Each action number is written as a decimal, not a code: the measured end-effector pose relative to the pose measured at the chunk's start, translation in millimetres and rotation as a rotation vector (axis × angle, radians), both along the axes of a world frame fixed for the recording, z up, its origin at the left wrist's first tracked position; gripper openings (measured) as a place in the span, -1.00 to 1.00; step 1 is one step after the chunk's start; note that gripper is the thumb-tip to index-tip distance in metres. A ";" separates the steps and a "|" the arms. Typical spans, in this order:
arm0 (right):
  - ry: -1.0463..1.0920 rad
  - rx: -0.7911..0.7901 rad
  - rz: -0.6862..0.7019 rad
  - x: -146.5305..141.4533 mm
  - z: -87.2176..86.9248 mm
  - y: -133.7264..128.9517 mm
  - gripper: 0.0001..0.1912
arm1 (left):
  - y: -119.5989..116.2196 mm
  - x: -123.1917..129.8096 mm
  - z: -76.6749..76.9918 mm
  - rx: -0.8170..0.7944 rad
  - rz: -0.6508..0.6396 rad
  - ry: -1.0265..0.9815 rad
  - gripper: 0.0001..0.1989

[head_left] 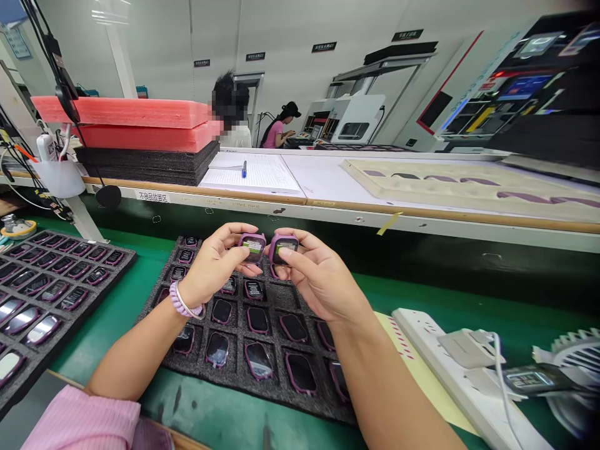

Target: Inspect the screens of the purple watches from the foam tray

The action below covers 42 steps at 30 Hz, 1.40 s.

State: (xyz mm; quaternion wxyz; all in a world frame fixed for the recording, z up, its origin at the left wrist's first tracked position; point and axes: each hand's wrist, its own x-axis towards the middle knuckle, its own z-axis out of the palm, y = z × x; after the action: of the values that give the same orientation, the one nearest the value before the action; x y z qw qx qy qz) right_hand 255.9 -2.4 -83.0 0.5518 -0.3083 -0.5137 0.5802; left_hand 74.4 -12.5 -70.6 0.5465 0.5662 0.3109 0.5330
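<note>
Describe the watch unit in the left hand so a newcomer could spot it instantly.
Start at the black foam tray on the green mat, straight ahead. Just above its far end, the left hand pinches a purple-framed watch unit. Unlike the dark units lying in the tray, its screen is lit, and it sits left of the right hand's unit.

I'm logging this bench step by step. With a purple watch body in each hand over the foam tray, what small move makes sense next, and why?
Probably lower the left hand and set its watch body into an empty pocket of the foam tray. Both screens are lit and facing up, the right hand holds another watch body, and free pockets lie just below.
</note>
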 end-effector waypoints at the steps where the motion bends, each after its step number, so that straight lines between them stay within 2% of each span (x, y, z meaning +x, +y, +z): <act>1: -0.007 0.003 -0.007 0.1 -0.4 0.3 -0.47 | -0.2 0.0 0.2 0.002 0.003 0.002 -0.70; 11: 0.016 0.024 0.001 -0.2 3.0 0.0 -0.51 | 1.3 -0.5 1.4 -0.017 -0.018 -0.038 -0.67; 17: -0.003 0.032 0.020 1.0 1.6 0.3 -0.53 | 3.4 -0.4 -0.6 0.024 0.026 0.021 -0.66; 29: -0.024 0.018 0.019 4.8 0.7 1.8 -0.50 | 4.3 -2.7 0.1 0.050 0.024 0.041 -0.56; 32: -0.015 0.019 0.027 5.5 0.3 2.3 -0.42 | -0.5 -1.8 2.6 0.041 -0.010 -0.001 -0.52; 34: -0.017 0.024 0.047 6.1 -0.3 2.8 -0.37 | -12.7 -0.4 6.3 0.037 -0.117 -0.066 -0.48; 36: -0.034 0.037 0.069 6.8 -1.3 3.5 -0.34 | -32.8 0.5 11.7 0.003 -0.365 -0.142 -0.45; 38: -0.068 0.054 0.083 7.6 -2.9 4.4 -0.33 | -57.3 -0.1 18.5 -0.091 -0.665 -0.173 -0.41; 39: -0.088 0.064 0.084 8.0 -3.6 4.9 -0.32 | -69.4 -1.1 22.4 -0.151 -0.770 -0.159 -0.40; 40: -0.108 0.078 0.079 8.3 -4.2 5.1 -0.30 | -80.4 -2.5 26.5 -0.206 -0.839 -0.136 -0.41; 42: -0.153 0.116 0.059 8.8 -4.2 4.2 -0.29 | -97.7 -6.1 33.8 -0.292 -0.879 -0.090 -0.44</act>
State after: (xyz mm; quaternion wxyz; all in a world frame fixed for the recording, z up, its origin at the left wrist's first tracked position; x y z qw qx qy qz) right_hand 264.7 1.8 -87.2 0.5105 -0.3040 -0.5960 0.5400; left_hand 68.3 -110.2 -36.7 0.8075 0.5378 0.0892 0.2253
